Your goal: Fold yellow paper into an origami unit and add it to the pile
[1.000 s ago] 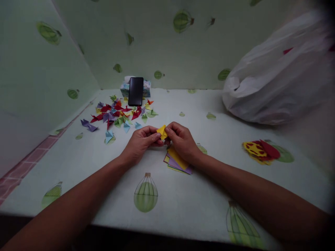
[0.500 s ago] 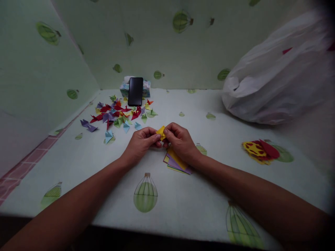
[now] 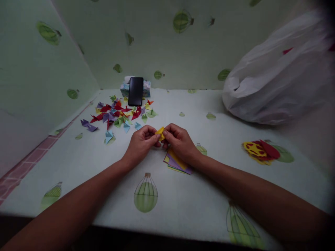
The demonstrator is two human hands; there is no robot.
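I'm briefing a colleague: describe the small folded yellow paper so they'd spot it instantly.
Find the white table printed with green balloons. Near its middle, the bare left hand and right hand meet, pinching the small folded yellow paper. Only it is held; the stacked coloured paper sheets and scattered folded paper pieces lie on the table.

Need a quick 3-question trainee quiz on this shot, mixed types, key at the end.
1. True or false: the left hand and the right hand each hold a separate piece of paper.
2. Short answer: what stands directly behind the black phone?
3. Fill in: the flat paper sheets are partly hidden by the ____ hand.

Key:
1. False; both hold one yellow folded paper.
2. The tissue box.
3. Right.
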